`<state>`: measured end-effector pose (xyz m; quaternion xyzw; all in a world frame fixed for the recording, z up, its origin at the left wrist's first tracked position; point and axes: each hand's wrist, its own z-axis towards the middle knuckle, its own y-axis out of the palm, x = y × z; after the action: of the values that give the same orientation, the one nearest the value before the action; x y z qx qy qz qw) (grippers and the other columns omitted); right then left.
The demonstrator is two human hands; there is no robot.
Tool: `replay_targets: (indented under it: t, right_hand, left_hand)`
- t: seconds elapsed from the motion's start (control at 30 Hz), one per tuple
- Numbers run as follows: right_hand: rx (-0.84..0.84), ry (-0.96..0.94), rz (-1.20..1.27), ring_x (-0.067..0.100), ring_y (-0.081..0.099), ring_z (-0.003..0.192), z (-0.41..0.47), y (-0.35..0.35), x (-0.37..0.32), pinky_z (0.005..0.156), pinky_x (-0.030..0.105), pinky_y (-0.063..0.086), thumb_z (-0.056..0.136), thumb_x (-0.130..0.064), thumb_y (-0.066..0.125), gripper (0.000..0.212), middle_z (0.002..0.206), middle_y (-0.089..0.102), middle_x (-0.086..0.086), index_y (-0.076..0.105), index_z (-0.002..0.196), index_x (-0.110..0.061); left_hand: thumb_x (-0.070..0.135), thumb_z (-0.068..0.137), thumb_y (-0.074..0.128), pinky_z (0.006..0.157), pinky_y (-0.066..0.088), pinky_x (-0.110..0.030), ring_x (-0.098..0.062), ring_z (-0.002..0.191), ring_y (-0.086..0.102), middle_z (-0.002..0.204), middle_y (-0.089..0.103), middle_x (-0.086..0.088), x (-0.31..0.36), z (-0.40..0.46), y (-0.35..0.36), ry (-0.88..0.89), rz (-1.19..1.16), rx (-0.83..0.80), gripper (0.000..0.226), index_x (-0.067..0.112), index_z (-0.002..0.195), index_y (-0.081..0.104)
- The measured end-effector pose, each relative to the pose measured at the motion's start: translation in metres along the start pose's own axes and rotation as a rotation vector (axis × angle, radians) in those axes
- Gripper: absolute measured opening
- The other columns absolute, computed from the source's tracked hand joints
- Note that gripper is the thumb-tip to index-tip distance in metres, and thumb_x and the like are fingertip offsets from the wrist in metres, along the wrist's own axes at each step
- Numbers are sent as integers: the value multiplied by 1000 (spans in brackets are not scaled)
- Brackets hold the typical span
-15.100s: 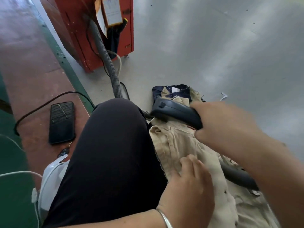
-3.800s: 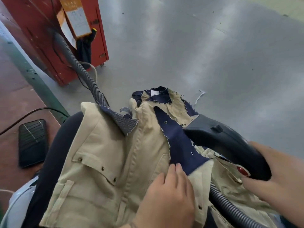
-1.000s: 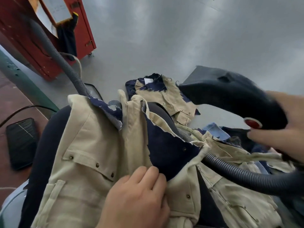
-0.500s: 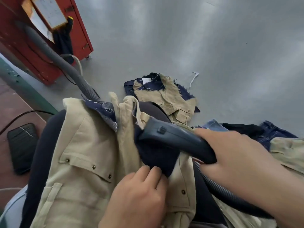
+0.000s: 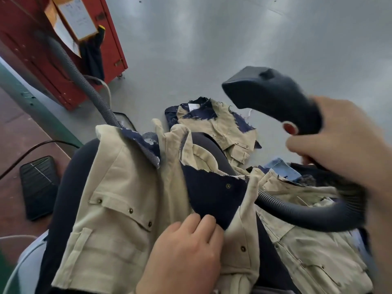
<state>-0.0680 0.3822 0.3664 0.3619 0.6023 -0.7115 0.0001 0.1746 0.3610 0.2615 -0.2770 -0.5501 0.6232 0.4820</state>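
A beige garment piece (image 5: 118, 209) with snap pockets and a navy lining flap (image 5: 212, 194) lies draped over my thigh. My left hand (image 5: 186, 251) rests on it, fingertips pressing the lower edge of the navy flap. My right hand (image 5: 343, 149) grips a dark handheld nozzle (image 5: 273, 98) with a red button, raised above the cloth at the right. Its ribbed hose (image 5: 301, 213) curves back across my lap.
More beige and navy pieces lie on the grey floor (image 5: 216, 128) and at my right (image 5: 314, 251). A red cabinet (image 5: 53, 66) with papers stands at the far left, a second hose (image 5: 84, 81) running from it. A black phone (image 5: 38, 187) lies on the brown surface.
My right hand has lifted the nozzle off the navy flap, up and to the right. The left hand stays pressed on the garment.
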Motion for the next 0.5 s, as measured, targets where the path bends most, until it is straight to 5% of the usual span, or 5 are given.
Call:
replay_targets:
  t: [0.1,0.2,0.27,0.37,0.5]
  right_hand:
    - [-94,108,-8,23,63,52,-32,-2,20,55,37,51,59,-27,73,14,56,68,3,67,71,-33]
    - [-291,290,-99,34,69,88,-65,13,36,76,35,54,74,2,69,46,94,74,14,68,111,-26]
    - [-345,97,-249,5,65,63,-75,10,28,55,33,54,58,-23,68,39,68,68,-16,57,89,-45]
    - [-443,68,-361,3,54,54,-77,13,-5,51,28,45,53,-40,54,41,77,56,-41,45,93,-47]
    - [-437,1,-442,-1,47,58,-55,29,-18,50,19,31,76,-41,58,21,68,56,-11,43,90,-44]
  left_hand:
    - [13,46,73,37,39,-26,-18,46,49,54,49,2,-2,1,2,-5,-13,17,20,19,51,54]
    - [12,45,72,36,38,-25,-18,45,48,53,48,1,-2,4,3,-11,-25,26,21,19,50,53]
    - [13,45,72,37,38,-25,-18,45,48,53,48,1,-3,4,4,1,-25,23,20,19,51,54]
    - [13,48,70,37,38,-26,-19,46,48,54,48,1,-5,4,5,12,-27,10,18,19,52,54]
    - [12,55,56,37,36,-25,-18,47,48,56,50,1,-7,6,4,7,-32,-6,8,19,53,56]
